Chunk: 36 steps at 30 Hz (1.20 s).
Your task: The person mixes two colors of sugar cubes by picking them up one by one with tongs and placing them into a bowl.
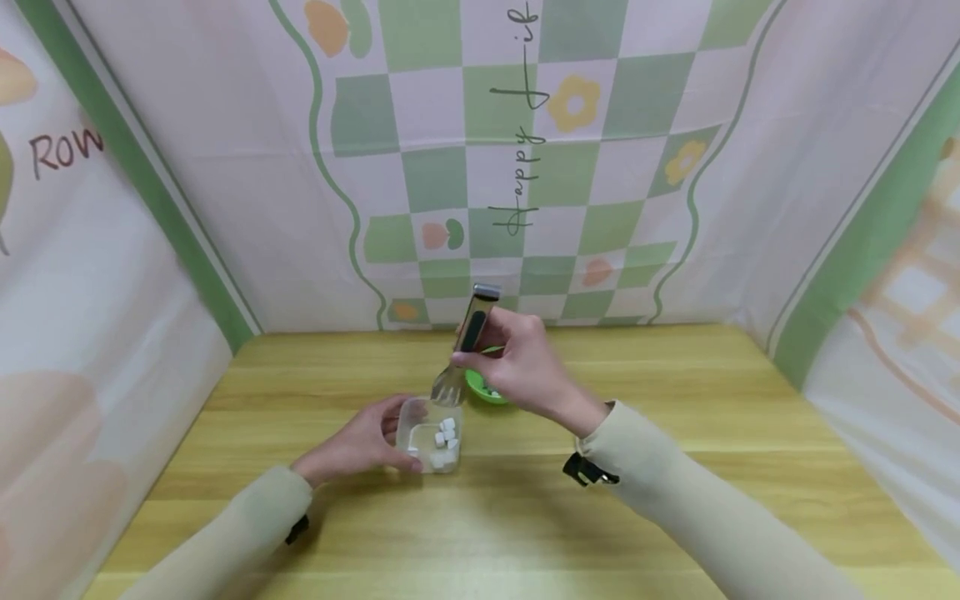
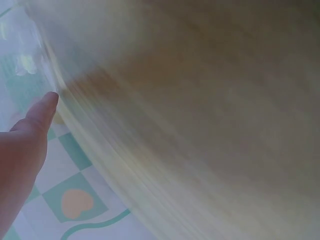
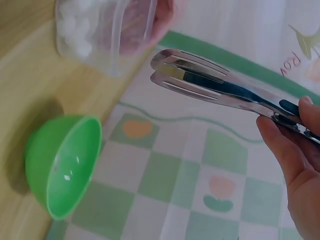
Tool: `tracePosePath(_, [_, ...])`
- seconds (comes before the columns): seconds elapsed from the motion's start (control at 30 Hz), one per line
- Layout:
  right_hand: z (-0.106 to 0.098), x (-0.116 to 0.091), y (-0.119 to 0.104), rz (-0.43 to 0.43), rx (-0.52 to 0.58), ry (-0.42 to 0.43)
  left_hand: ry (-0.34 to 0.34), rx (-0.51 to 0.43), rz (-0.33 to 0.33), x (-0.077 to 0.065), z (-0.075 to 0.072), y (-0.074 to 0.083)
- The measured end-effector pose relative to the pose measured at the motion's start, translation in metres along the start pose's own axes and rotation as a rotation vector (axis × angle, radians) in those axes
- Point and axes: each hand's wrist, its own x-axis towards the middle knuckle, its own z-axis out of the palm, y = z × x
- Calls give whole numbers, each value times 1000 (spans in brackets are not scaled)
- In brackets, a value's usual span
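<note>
My right hand (image 1: 517, 358) grips metal tongs (image 1: 474, 329) by the handle, their slotted tips pointing down over the clear plastic container (image 1: 408, 429). In the right wrist view the tips of the tongs (image 3: 200, 82) stand slightly apart with nothing between them. Several small white cubes (image 1: 447, 435) lie in the container, mostly on its right side. My left hand (image 1: 360, 442) holds the container from its left side, thumb at the near edge and fingers behind. A green bowl (image 3: 40, 165) stands just right of the container, partly hidden by my right hand in the head view.
The wooden table (image 1: 540, 517) carries the container and the bowl. Behind it hangs a checkered cloth (image 1: 495, 175), with more printed cloth (image 1: 67, 275) at the sides. Small bits (image 3: 70, 172) lie inside the bowl.
</note>
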Motion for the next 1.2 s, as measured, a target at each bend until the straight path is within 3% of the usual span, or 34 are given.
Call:
tracePosePath(0.4, [30, -7, 20, 20, -17, -128, 4, 16, -10, -1, 0, -1])
tracePosePath(0.8, [40, -6, 34, 30, -80, -190, -3, 17, -2, -1, 0, 1])
tracePosePath(1.2, [44, -5, 30, 25, -124, -240, -8, 8, -6, -1, -1, 2])
